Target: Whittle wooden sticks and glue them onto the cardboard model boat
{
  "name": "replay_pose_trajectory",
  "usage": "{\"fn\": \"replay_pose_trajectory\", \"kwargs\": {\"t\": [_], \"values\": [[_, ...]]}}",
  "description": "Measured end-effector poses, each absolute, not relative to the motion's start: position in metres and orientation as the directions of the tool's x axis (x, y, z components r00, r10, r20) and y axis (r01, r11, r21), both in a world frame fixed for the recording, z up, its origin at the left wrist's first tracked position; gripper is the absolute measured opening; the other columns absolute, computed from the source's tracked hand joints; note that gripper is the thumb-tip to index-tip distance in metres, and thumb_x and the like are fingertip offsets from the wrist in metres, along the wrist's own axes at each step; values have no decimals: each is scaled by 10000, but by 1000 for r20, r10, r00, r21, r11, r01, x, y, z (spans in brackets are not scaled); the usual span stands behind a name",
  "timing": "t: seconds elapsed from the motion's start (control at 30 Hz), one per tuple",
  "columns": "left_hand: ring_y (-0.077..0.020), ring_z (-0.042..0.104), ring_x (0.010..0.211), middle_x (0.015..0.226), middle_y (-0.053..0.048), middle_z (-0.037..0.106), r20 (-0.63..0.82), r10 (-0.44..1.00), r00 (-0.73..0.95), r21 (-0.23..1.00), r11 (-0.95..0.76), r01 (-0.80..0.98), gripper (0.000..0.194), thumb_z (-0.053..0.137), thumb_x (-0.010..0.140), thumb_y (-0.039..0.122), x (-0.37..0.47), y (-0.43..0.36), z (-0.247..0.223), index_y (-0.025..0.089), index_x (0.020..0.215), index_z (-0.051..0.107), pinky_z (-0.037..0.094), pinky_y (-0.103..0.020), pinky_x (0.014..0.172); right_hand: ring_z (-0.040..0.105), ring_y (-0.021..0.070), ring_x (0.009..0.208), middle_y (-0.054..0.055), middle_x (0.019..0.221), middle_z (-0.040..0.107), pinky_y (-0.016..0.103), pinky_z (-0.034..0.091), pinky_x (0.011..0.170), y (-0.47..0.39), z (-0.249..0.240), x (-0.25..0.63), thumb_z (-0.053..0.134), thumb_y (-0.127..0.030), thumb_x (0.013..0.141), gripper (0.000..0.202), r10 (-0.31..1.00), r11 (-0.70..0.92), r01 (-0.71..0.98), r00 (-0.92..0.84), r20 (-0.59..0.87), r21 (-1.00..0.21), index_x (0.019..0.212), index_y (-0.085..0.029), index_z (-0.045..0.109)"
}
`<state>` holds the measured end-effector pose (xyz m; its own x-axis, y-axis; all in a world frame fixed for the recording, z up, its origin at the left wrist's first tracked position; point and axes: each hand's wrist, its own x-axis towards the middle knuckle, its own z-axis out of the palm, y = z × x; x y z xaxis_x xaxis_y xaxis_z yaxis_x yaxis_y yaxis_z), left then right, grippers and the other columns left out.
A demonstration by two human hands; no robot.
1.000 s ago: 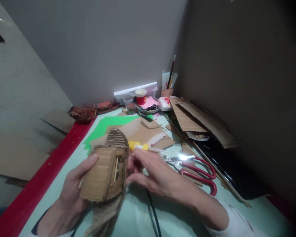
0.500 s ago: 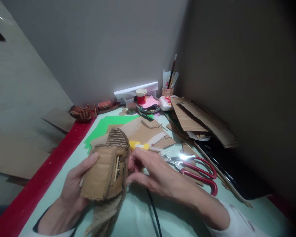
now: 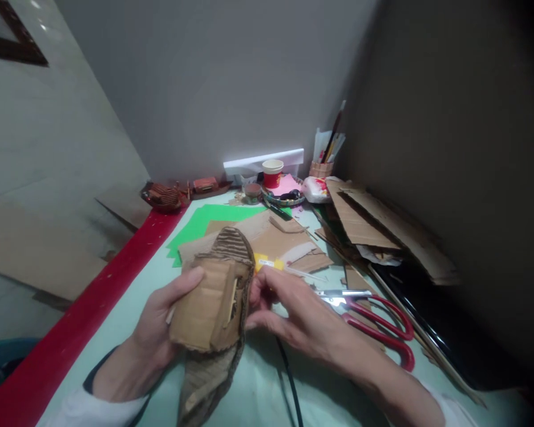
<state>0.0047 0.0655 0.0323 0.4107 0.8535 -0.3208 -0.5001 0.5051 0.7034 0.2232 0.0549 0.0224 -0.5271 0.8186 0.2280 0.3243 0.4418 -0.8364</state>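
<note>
A model boat made of brown corrugated cardboard [image 3: 202, 305] is held up over the table, with a ribbed pointed end and a roofed cabin that has a side opening with thin sticks. My left hand [image 3: 153, 329] grips it from the left, thumb on the cabin roof and the other fingers hidden beneath. At the boat's right edge, my right hand [image 3: 293, 308] is closed, thumb and curled fingers against the hull side; its fingertips are partly hidden. Just behind the right hand lies a yellow object with a white label [image 3: 269, 262], mostly covered. A black cable [image 3: 289, 373] runs below that hand.
Red-handled scissors [image 3: 378, 317] lie right of my right hand. Cardboard pieces [image 3: 369, 222] and a black glossy panel [image 3: 445, 332] fill the right side. Green sheets [image 3: 204, 222], small model boats [image 3: 162, 196], a red paper cup [image 3: 272, 175] and a pencil holder [image 3: 323, 168] stand farther back.
The view has shifted, so the whole scene sits farther right. The boat has tilted slightly, its cabin opening showing narrower. Both hands keep their places on it.
</note>
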Motion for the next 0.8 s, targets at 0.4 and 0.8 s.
{"fn": "replay_pose_trajectory", "kwargs": {"t": [0.4,0.8], "values": [[-246,762,693,836,-147,807,-321,850,419,630,521,-576,224,714,802,262,12,64,34,89,923,789,634,-322,664,507,158,780,5,867,546,277,409,689,59,14,224,580,-426,986,238,821,368,288,-547,163,-884,911,-218,494],[-255,765,707,861,-145,809,-338,858,386,633,511,-582,244,715,810,243,14,65,33,108,1001,786,639,-342,663,511,151,763,1,839,538,275,412,685,58,16,222,557,-499,985,307,825,354,286,-544,153,-891,880,-215,500]]}}
